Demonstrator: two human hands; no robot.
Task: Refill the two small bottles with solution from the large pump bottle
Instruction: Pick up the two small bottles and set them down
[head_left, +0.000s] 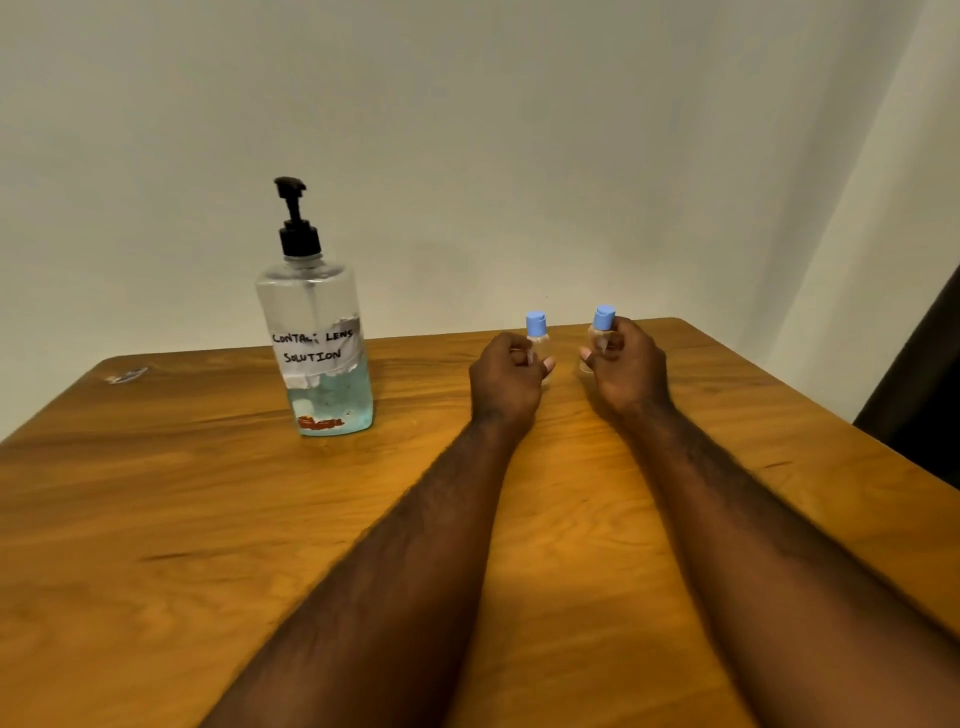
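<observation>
Fingers (517, 356) of left hand (506, 382) grip left bottle (541, 347); right hand (628, 371) grips right bottle (597, 340). Both sit near desk's (208, 493) far edge, caps (604, 318) on. Pump bottle (317, 338) stands apart, leftward. Step: pickup. Next: uncap.

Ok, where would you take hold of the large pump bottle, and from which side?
Probably round the clear body of the large pump bottle, at label height, from its right, the side nearest the left hand. It stands upright on the table, and the wide body gives more hold than the thin pump neck. That hand grips a small bottle, so free it first.
</observation>
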